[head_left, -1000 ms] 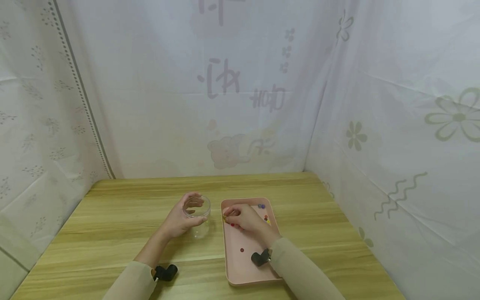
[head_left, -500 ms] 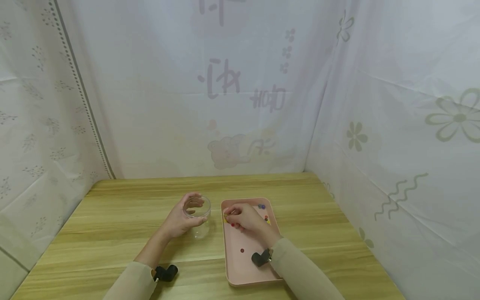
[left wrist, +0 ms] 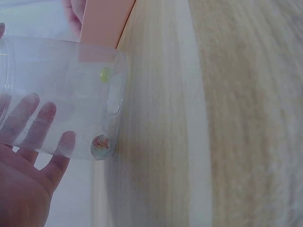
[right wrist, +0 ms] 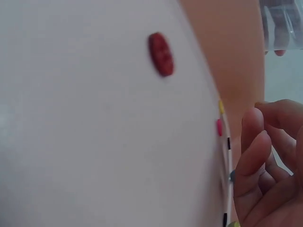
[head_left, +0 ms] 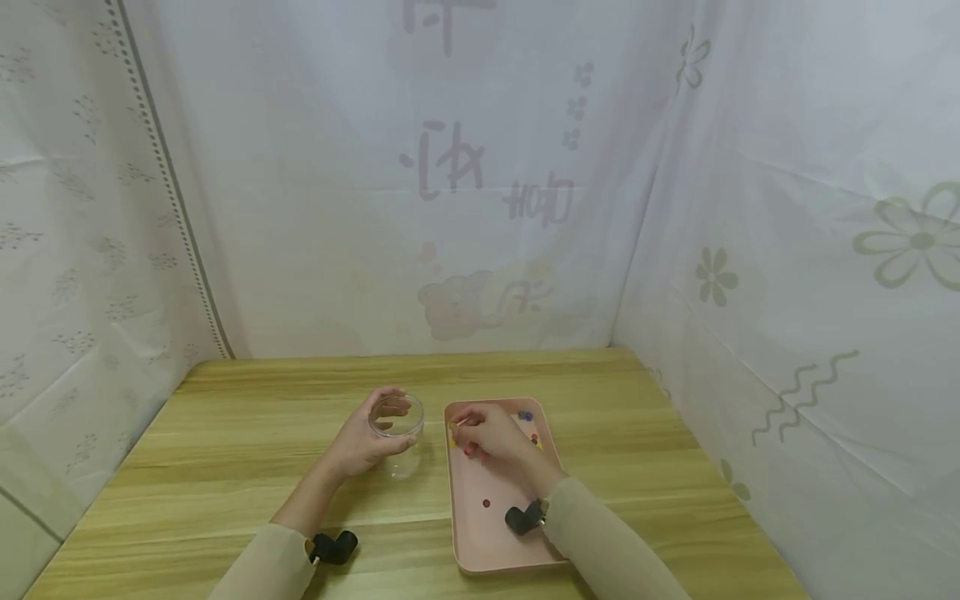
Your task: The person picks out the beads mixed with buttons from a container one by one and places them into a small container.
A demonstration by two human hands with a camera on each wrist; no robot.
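Observation:
My left hand [head_left: 367,437] grips a clear plastic jar [left wrist: 57,94] round its side, and the jar stands upright on the table. Inside, near the bottom, lie a yellow-green marble [left wrist: 105,74] and a clear marble with an orange swirl [left wrist: 100,146]. Over the far left part of the pink tray [head_left: 472,542], my right hand [head_left: 491,437] has its fingers bent and thumb drawn in toward them. I cannot tell whether something small sits between those fingertips. A red button [right wrist: 161,54] lies flat on the tray floor, with yellow pieces [head_left: 453,443] near the left wall.
Blue round pieces [head_left: 525,415] lie in the tray's far right corner, with red and yellow ones [head_left: 536,440] in front of them. The wooden table [head_left: 285,375] is bordered by printed white curtains [head_left: 337,250] at the back and sides.
My right hand has risen slightly from the tray's left side, and its fingers have shifted. The left hand and jar keep their place. The head view has shifted a little.

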